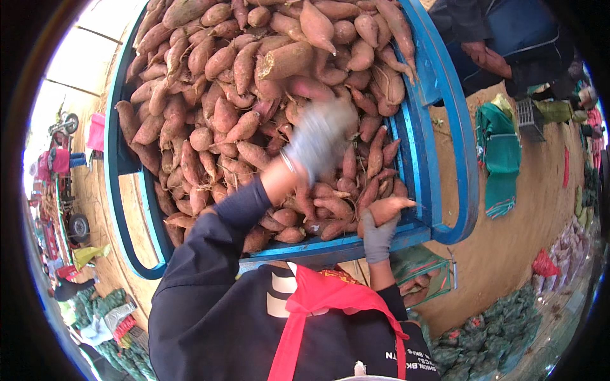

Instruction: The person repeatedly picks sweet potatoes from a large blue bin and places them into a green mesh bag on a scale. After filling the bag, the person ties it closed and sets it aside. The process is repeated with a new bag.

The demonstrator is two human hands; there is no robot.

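Note:
Reddish sweet potatoes (243, 126) fill a blue metal cart bed (441, 119) before me. My left hand (324, 135), in a grey glove, is over the middle of the heap, strongly blurred; whether it holds anything cannot be told. A pinkish sweet potato (310, 88) lies just beyond its fingers, also blurred. At the near right corner my right hand (380, 233), gloved in grey too, is closed around a sweet potato (390, 209) with a thin, pointed tip. A thick sweet potato with a broken, pale end (288, 59) rests on top of the heap.
Below the cart's near right corner stands a green mesh bag (419, 281) with sweet potatoes inside. Filled green bags (486, 333) lie further right. Green folded sacks (503, 157) are on the ground beside the cart. A person (495, 43) is at the upper right, hands together.

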